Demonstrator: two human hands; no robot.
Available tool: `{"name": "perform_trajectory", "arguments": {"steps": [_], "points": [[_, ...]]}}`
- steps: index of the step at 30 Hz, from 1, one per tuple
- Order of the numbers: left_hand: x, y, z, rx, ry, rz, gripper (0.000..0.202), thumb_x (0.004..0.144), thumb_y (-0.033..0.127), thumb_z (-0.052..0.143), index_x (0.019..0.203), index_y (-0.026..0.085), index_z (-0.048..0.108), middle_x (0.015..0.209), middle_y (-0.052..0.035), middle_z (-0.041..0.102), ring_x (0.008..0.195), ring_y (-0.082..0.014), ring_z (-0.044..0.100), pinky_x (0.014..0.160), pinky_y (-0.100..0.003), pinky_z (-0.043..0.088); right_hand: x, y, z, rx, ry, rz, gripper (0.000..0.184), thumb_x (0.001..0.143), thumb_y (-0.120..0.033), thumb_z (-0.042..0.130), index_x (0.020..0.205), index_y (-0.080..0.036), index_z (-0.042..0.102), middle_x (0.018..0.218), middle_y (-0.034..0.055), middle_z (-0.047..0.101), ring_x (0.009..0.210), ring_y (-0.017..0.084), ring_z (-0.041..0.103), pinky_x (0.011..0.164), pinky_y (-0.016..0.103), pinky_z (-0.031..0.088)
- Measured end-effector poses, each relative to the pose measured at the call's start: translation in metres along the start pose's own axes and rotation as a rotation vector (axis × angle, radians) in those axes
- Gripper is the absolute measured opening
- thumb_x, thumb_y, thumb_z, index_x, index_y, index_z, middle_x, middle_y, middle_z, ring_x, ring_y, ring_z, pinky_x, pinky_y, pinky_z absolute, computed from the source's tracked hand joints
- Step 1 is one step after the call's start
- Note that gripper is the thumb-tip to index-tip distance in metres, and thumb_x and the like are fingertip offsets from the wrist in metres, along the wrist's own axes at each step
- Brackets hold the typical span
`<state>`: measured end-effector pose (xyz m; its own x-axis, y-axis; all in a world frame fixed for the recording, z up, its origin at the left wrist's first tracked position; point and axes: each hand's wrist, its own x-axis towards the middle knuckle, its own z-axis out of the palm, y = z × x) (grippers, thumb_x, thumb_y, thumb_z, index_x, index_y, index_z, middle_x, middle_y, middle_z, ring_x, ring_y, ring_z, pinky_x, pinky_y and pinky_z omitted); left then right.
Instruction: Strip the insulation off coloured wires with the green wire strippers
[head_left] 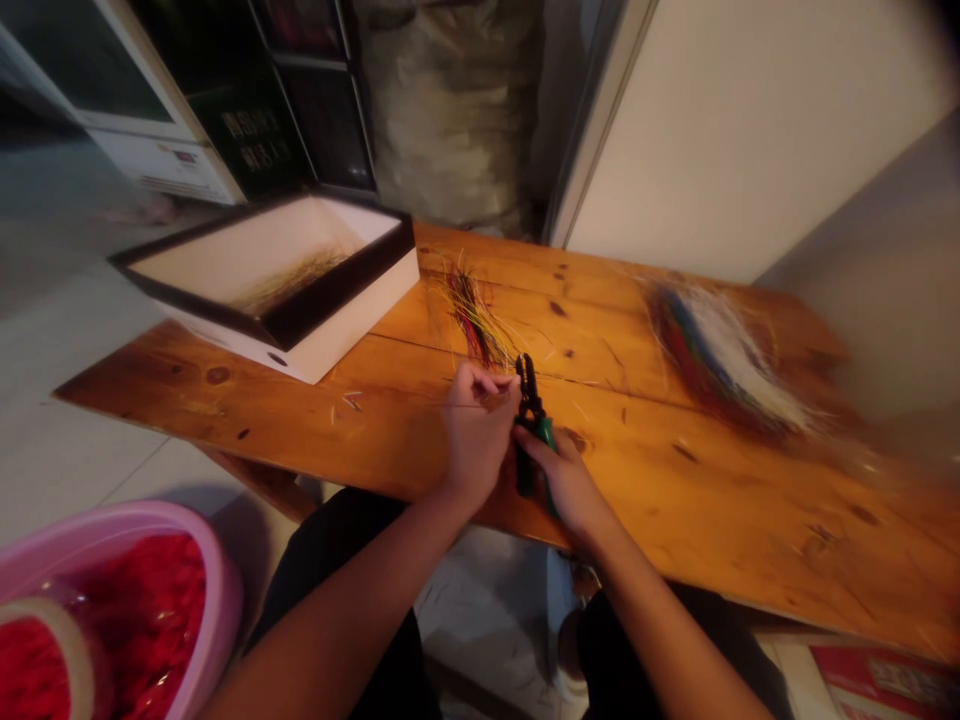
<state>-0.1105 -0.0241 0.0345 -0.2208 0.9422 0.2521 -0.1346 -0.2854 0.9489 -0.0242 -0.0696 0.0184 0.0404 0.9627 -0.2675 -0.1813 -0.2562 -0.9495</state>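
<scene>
Near the front edge of the wooden table, my right hand [559,465] grips wire strippers [531,410] with green and black handles, their dark jaws pointing away from me. My left hand [480,425] is closed in a pinch right beside the jaws. A thin wire [469,404] shows at its fingers, its end at the jaws too small to make out. Just beyond lies a loose bundle of coloured wires [474,318], red, yellow and dark. To the right rests a larger, blurred bundle of white, blue and red wires [727,355].
An open white box with a black rim [360,330] stands at the table's left, thin yellowish strands inside. Wire scraps [349,402] dot the wooden table [660,520]. A pink tub [217,560] with red material and a tape roll sits lower left. A pale panel [750,130] rises behind.
</scene>
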Motion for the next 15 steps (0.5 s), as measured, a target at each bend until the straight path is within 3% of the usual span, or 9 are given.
{"name": "perform_trajectory", "arguments": {"steps": [5, 15], "points": [[0.0023, 0.0001, 0.0021, 0.001, 0.078, 0.01, 0.028, 0.07, 0.016, 0.064, 0.068, 0.02, 0.036, 0.066, 0.0032, 0.056, 0.074, -0.0114, 0.062, 0.07, -0.024, 0.046, -0.0009, 0.0005, 0.0002, -0.008, 0.026, -0.006, 0.031, 0.068, -0.046, 0.062, 0.066, -0.019, 0.047, 0.051, -0.0051, 0.05, 0.046, 0.011, 0.049, 0.047, 0.024, 0.037], [0.006, -0.0032, 0.0015, 0.041, 0.105, 0.004, 0.028, 0.07, 0.018, 0.063, 0.067, 0.02, 0.036, 0.066, 0.0034, 0.056, 0.07, -0.0109, 0.06, 0.07, -0.025, 0.045, 0.0008, 0.0048, -0.0014, -0.026, 0.007, -0.01, 0.029, 0.071, -0.045, 0.061, 0.066, -0.02, 0.047, 0.05, -0.0048, 0.05, 0.044, 0.011, 0.047, 0.046, 0.024, 0.037]]}}
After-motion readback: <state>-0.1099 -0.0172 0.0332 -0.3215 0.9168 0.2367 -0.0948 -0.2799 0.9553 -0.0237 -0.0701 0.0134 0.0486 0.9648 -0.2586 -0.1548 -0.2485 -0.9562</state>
